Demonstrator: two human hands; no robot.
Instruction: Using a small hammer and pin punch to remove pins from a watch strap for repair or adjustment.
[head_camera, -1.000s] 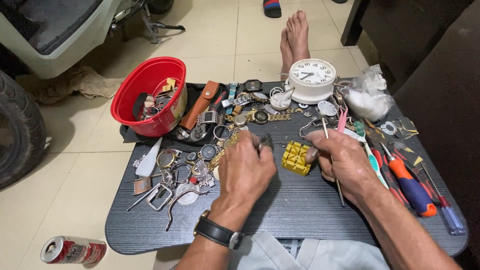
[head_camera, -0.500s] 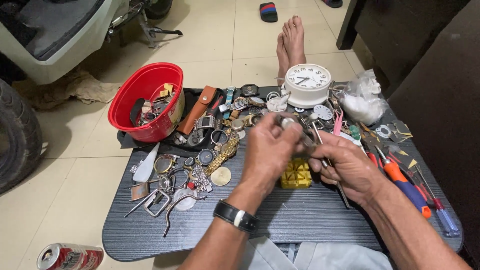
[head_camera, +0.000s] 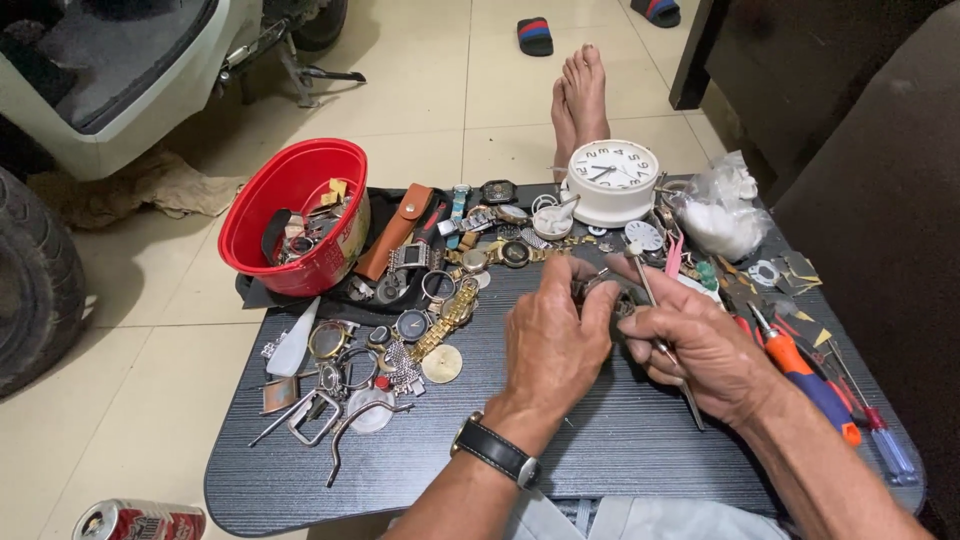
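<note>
Fingers (head_camera: 585, 300) of both hands are pinching a small dark metal watch part (head_camera: 615, 297) above the dark wood-grain worktop (head_camera: 600, 440), right hand (head_camera: 700, 345) also gripping thin metal tweezers (head_camera: 668, 350).

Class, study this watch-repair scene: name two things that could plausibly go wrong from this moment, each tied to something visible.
1. The left hand holds a small metal watch part above the dark slatted tabletop; if dropped, it might vanish among the loose silver watch pieces.
2. The right hand works a thin metal tool close to the left fingers; a slip could prick them.
</note>
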